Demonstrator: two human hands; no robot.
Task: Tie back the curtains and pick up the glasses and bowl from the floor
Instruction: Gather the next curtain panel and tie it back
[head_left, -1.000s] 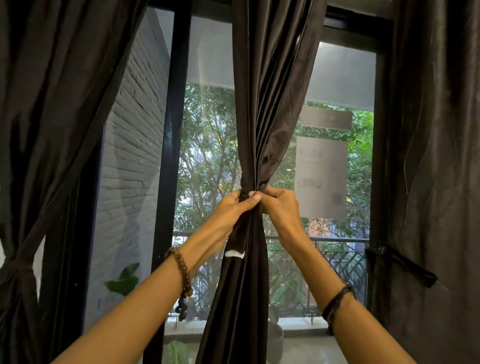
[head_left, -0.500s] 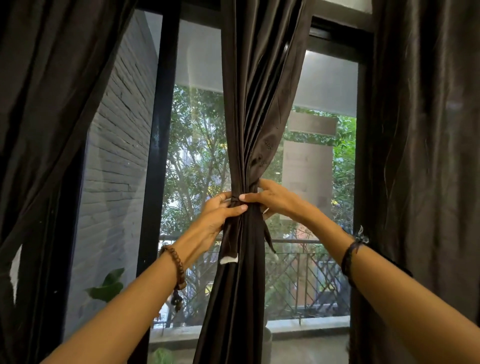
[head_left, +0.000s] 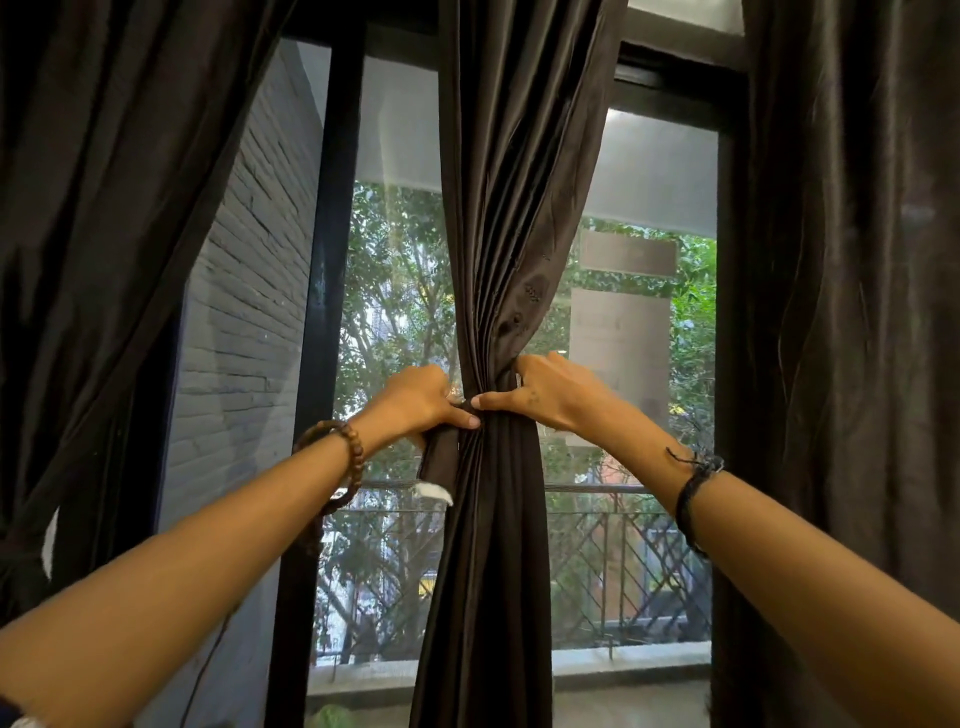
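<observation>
A dark brown middle curtain (head_left: 511, 218) hangs in front of the window, gathered into a narrow waist. My left hand (head_left: 418, 400) grips the bunched fabric and a dark tie-back strap from the left. My right hand (head_left: 545, 389) holds the same waist from the right, thumb pressed against the strap (head_left: 470, 404). A loose strap end with a white tag (head_left: 434, 491) hangs below my left hand. The glasses and bowl are out of view.
A dark curtain (head_left: 104, 234) is drawn to the left and another dark curtain (head_left: 852, 312) hangs at the right. Black window frame posts (head_left: 332, 260) stand behind. Outside are a grey brick wall (head_left: 249, 312), trees and a metal balcony railing (head_left: 623, 561).
Both hands have shifted around the curtain's waist, the right hand moving further right and behind the fabric. The strap sits tighter round the bunch. The view has tilted slightly.
</observation>
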